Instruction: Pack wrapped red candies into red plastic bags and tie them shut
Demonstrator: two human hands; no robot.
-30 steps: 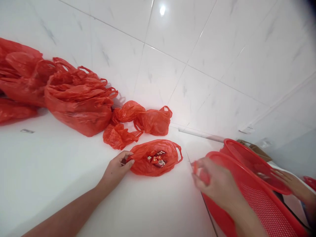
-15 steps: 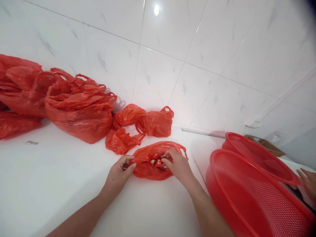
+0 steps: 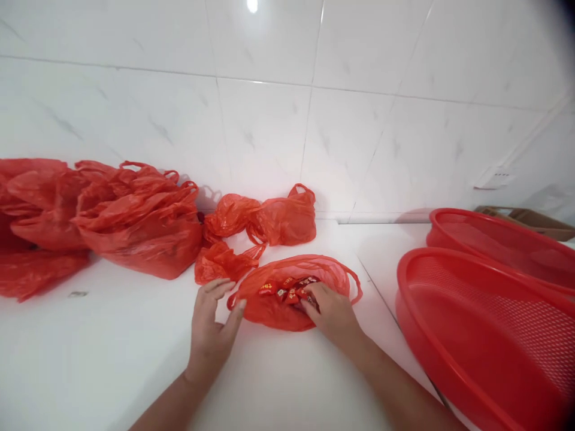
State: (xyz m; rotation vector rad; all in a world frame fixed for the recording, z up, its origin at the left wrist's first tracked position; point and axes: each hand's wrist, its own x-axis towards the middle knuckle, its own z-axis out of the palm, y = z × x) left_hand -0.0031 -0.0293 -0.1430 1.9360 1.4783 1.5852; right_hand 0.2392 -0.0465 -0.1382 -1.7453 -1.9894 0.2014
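An unfolded red plastic bag lies on the white table with its mouth spread wide. Several small red and dark wrapped candies rest inside it. From the right, my right hand reaches into the bag, thumb and fingers curled round a candy at the pile's right edge; its fingertips are partly hidden. Beside the bag's left rim is my left hand, thumb and fingers apart with nothing between them. Just behind the left hand sits a crumpled red bag.
Large filled red bags stand along the wall at left. Two small red bags, one with a loop handle, lie behind the spread bag. Red mesh baskets occupy the right side, with a brown box beyond.
My left hand has let go of the bag's left rim and opened. The bag mouth is spread wider. My right hand stays among the candies. The view has shifted and levelled.
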